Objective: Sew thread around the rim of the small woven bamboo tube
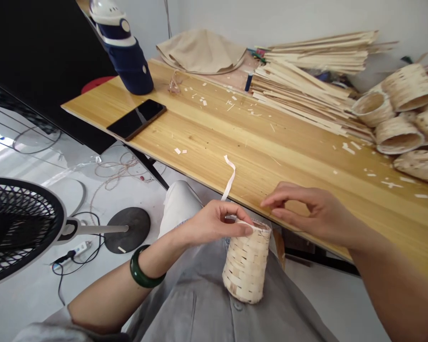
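Observation:
A small woven basket made of pale wood strips stands against the grey clothing in my lap. My left hand pinches its rim between thumb and fingers, at the left side of the opening. From behind that hand a thin white ribbon-like strip runs up over the table's edge. My right hand hovers to the right of the basket, over the front of the table. Its thumb and fingers are apart, and nothing shows between them.
On the wooden table lie a phone, a blue bottle, wood scraps and stacks of flat strips. Several woven cylinders are piled at the right. A beige cloth rests at the back. A fan stands at the left.

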`<state>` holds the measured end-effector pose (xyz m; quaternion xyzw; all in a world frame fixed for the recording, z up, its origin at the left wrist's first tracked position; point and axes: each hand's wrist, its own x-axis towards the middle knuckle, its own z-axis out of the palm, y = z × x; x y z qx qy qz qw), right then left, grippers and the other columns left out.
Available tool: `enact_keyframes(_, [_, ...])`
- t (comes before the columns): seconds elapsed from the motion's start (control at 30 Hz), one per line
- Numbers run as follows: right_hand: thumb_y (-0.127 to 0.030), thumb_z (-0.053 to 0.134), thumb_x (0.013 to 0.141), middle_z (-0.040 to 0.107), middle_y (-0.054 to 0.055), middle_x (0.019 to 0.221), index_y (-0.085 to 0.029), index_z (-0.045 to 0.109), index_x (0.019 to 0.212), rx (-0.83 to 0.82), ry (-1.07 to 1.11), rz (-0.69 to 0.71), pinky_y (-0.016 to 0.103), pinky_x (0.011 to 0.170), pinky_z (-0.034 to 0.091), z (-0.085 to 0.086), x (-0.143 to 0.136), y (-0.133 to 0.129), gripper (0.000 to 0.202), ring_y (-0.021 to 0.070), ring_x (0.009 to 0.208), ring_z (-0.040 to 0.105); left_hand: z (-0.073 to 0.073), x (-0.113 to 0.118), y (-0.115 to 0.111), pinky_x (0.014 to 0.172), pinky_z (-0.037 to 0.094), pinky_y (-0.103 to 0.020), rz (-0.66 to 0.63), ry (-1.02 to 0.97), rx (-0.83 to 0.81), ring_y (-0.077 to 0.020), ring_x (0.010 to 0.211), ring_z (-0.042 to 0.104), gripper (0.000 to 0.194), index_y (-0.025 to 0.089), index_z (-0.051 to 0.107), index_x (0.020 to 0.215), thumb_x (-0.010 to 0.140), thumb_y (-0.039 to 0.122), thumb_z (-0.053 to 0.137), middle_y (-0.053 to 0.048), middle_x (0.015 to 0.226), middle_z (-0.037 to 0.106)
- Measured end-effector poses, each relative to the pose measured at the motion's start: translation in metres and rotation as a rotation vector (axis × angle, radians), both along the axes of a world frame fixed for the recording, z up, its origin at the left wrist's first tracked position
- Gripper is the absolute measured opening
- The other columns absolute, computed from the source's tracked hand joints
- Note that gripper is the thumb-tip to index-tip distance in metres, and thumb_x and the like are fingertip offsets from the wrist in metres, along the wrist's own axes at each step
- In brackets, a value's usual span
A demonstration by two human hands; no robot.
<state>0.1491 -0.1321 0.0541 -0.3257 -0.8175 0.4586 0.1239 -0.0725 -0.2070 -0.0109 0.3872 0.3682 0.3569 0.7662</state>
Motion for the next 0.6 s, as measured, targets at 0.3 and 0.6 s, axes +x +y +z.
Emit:
enact_keyframes(0.3, [-0.036,0.063,0.091,0.071,0.008,0.097,-0.024,0.072,0.098,0.661,-0.074,-0.279,0.04,0.077,0.052,0.01,0.02,0.005,0.017,0.0243,0.087,0.065,0.012,-0.008,-0.001,0.072,0.047,-0.024,0.153,0.163,-0.11,-0.0123,0.074,0.063,0.01,0.014,0.073,0.077,0.075,0.023,0.077,-0.002,0.078,0.072])
enact_keyframes(0.6, [-0.013,0.059,0.093,0.072,0.005,0.09,-0.019,0.068,0.091,1.033,-0.004,0.089,0.035,0.079,0.054,-0.027,-0.024,-0.044,0.012,0.0199,0.091,0.062,0.013,-0.002,-0.007,0.071,0.048,-0.023,0.169,0.176,-0.113,-0.0122,0.072,0.063,0.012,0.013,0.074,0.08,0.075,0.024,0.077,-0.001,0.076,0.072])
